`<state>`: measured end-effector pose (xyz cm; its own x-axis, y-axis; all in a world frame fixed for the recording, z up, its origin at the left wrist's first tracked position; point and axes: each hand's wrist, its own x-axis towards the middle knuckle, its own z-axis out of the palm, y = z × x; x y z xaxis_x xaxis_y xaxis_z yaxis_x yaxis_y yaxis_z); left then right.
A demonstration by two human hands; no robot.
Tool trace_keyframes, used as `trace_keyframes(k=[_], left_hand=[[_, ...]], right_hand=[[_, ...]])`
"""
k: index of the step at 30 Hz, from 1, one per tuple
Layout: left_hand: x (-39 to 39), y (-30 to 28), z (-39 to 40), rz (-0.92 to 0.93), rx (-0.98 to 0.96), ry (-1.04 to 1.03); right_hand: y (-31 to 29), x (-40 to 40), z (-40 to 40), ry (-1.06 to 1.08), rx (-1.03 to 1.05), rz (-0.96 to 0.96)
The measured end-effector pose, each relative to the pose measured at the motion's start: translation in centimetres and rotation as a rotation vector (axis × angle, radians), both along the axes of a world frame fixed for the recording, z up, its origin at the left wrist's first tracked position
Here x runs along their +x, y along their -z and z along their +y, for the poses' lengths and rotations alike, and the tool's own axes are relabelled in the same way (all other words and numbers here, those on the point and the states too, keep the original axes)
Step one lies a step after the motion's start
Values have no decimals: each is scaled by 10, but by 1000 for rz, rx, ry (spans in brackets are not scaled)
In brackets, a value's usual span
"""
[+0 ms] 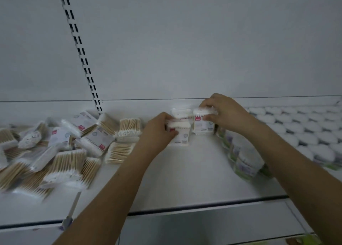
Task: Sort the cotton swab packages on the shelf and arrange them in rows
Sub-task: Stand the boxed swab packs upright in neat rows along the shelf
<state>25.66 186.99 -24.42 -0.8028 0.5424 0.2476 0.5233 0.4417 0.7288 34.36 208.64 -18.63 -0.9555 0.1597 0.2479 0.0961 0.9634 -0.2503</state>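
Note:
A loose heap of cotton swab packages (61, 146) with wooden sticks and white tips lies on the left of the white shelf (185, 180). Near the back wall, in the middle, several packages stand upright. My left hand (157, 131) grips the front standing package (182, 133) by its left side. My right hand (222, 113) holds the top of the package beside it (201, 123). Another package (180, 112) stands behind these two.
Round tubs with green and purple labels (244, 161) run in a row on the right, with several rows of white lids (305, 131) beyond them. A slotted upright (81, 50) climbs the back wall. A shelf divider (74, 207) lies at the front left edge.

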Motion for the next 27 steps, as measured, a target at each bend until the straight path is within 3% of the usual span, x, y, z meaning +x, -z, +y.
trace_keyframes(k=[7,18,22,27], left_hand=[[3,41,31,-108,243,-66],[-4,53,36,-134,227,-122],[2,44,30,-204,135,-88],[30,23,-25,137,-170,-79]], right_hand=[[27,-9,9,32,196,-121],[23,-11,21,-53,174,-153],[-7,-14,12,-57,214,-97],[-48,-40,-43,-127,121,182]])
